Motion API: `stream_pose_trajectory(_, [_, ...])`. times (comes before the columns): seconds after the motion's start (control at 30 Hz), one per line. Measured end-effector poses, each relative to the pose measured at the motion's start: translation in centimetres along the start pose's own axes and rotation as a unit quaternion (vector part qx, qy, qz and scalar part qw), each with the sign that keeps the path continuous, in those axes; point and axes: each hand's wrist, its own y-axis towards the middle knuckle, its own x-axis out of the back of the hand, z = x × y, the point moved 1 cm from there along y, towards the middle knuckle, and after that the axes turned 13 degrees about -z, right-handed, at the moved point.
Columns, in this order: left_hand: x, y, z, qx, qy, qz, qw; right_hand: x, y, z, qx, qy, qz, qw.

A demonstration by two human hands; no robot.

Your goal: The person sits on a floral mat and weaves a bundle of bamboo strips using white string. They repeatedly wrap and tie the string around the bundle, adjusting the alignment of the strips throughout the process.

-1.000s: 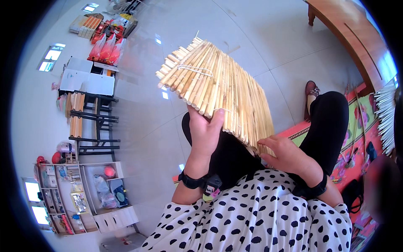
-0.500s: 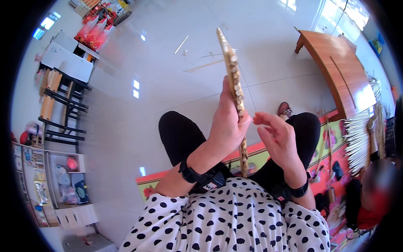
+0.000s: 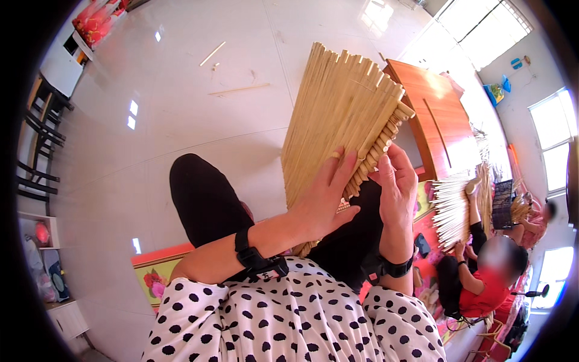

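A panel of pale, straight sticks (image 3: 338, 102) laid side by side stands tilted over my lap, its broad face toward me. Along its right side the cut stick ends show as a stepped row. My left hand (image 3: 319, 199) rests against the lower part of the face, fingers stretched and thumb apart. At the right edge, my right hand (image 3: 398, 193) has its thumb and fingers bent together by the stick ends; what lies between the fingertips is hidden. The panel's lower end reaches down near my waist.
A brown wooden table (image 3: 437, 114) stands beyond the panel at right. Loose sticks (image 3: 238, 89) lie on the tiled floor. A co-worker in red (image 3: 482, 289) sits at right by another spread of sticks (image 3: 452, 211). Black-legged stools (image 3: 42, 139) stand at far left.
The panel has turned from edge-on to face-on. My left hand has shifted from gripping its edge to lying on its face. My right hand has come to the edge. The view has swung right.
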Motion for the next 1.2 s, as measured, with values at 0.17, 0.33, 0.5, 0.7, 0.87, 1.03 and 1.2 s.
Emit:
stream_pose_trajectory(0.17, [-0.7,-1.3,-0.2,0.033,-0.035,0.083,0.995,1.8,1.4,0.4,0.023,-0.105,-0.018,0.994])
stream_pose_trajectory(0.33, [-0.4,-1.6,-0.1,0.061,-0.062,0.140,0.986,3.0,2.8,-0.3,0.001,-0.153,-0.068,0.986])
stream_pose_trajectory(0.5, [-1.1,-2.5,0.7,0.039,-0.044,0.163,0.985,3.5,5.0,-0.2,0.028,-0.262,-0.144,0.954])
stream_pose_trajectory(0.7, [-1.7,-4.0,2.0,0.039,-0.044,0.175,0.983,4.9,8.7,-1.7,-0.035,-0.130,-0.201,0.970])
stream_pose_trajectory(0.87, [-2.5,-5.2,3.1,0.034,-0.022,0.156,0.987,4.7,10.7,-0.1,-0.046,-0.196,-0.202,0.959])
stream_pose_trajectory(1.03, [-3.8,-5.7,3.8,0.011,-0.027,0.107,0.994,5.8,13.0,-1.5,0.026,-0.237,-0.214,0.947])
stream_pose_trajectory(1.2, [-3.3,-5.0,4.4,0.044,-0.012,0.122,0.991,4.2,13.3,0.3,-0.075,-0.150,-0.203,0.965])
